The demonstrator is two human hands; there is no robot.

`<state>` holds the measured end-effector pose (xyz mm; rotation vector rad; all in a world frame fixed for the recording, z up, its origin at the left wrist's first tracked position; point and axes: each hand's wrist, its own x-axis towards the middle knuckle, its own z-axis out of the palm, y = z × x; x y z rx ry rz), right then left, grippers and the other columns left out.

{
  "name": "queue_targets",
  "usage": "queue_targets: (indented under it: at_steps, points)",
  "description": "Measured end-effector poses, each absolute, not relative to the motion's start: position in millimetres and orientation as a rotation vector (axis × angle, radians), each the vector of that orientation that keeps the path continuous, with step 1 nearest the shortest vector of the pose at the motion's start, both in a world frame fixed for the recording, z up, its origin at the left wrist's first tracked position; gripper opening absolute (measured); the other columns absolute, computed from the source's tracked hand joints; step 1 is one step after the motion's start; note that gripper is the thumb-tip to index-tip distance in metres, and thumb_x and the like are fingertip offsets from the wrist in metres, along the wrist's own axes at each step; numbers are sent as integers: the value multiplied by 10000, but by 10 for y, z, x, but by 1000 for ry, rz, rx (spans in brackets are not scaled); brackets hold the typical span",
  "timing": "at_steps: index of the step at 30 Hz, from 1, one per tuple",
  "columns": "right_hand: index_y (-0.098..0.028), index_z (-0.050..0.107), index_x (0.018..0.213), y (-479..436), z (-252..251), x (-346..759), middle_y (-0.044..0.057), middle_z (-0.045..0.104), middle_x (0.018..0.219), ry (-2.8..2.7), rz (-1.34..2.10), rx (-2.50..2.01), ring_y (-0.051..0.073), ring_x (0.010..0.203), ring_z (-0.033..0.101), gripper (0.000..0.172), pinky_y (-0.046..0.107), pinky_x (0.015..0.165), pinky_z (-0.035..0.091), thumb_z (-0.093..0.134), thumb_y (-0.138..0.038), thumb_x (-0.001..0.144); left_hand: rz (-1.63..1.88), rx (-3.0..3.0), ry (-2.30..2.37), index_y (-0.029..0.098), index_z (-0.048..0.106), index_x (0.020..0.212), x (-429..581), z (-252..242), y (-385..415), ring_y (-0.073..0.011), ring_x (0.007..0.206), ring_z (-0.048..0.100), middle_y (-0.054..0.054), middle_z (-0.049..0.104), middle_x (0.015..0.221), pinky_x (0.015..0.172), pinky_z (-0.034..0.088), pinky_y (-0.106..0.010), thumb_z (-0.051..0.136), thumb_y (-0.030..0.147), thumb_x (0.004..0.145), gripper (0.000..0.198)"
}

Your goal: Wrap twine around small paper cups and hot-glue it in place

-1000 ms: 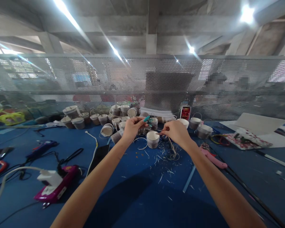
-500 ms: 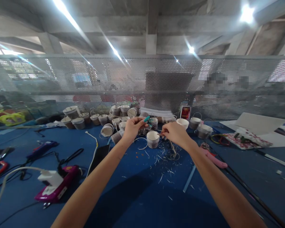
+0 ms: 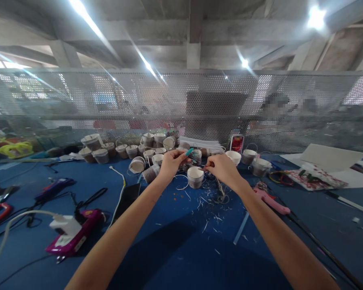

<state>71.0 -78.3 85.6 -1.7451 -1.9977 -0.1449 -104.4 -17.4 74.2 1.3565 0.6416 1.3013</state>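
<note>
A small whitish bucket with a grey-brown outside stands upright on the blue table, below and between my hands. My left hand is closed just behind and left of its rim. Its thumb and fingers pinch a small teal item, too small to identify. At the right of the rim, my right hand is closed in a pinch. A thin brownish bit shows at its fingertips, over the bucket's edge; its kind is unclear.
Several similar buckets stand or lie at the back. White scraps litter the table before the bucket. Right lies a pink tool, perhaps a glue gun; left are a purple power strip and red-handled scissors. Perforated metal screen behind.
Both hands hold nearly the same pose. The fingertips of my right hand sit slightly closer to the bucket's rim, and the teal item has tilted a little. The view has shifted slightly.
</note>
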Motion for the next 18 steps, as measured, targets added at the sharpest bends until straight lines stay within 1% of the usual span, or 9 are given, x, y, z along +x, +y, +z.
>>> queue_targets:
  at_steps: [6, 9, 11, 14, 18]
  points:
    - [-200, 643, 611, -817, 899, 713, 10, 658, 625, -1988, -84, -1741, 149, 605, 578, 121, 239, 506, 306, 663, -299, 676, 1298, 1361, 662, 115, 631, 658, -1041, 781, -204, -108, 539, 598, 12, 622, 541, 640, 515, -256, 740, 343, 525, 286]
    - [-218, 682, 692, -836, 918, 724, 10, 676, 669, -2069, 23, -1668, 142, 619, 588, 71, 235, 530, 339, 626, -258, 707, 1314, 1355, 686, 115, 623, 634, -1040, 801, -212, -102, 527, 590, 13, 613, 532, 632, 514, -254, 746, 348, 516, 288]
    - [-233, 700, 741, -838, 920, 735, 10, 688, 707, -2120, 50, -1652, 141, 638, 596, 103, 235, 545, 350, 600, -221, 721, 1325, 1349, 683, 113, 620, 628, -1042, 806, -212, -99, 525, 586, 10, 611, 536, 637, 515, -253, 747, 347, 518, 288]
    - [-229, 701, 723, -829, 913, 746, 18, 684, 694, -2135, -11, -1696, 144, 636, 594, 104, 233, 527, 335, 598, -218, 724, 1333, 1336, 656, 110, 620, 630, -1048, 813, -214, -92, 524, 583, 8, 612, 551, 646, 518, -249, 749, 335, 523, 281]
    - [-219, 673, 658, -816, 903, 743, 7, 666, 653, -2067, -136, -1743, 146, 617, 581, 85, 233, 493, 292, 639, -279, 707, 1332, 1328, 655, 107, 614, 626, -1057, 828, -225, -93, 527, 584, 6, 614, 567, 656, 520, -259, 745, 321, 537, 266]
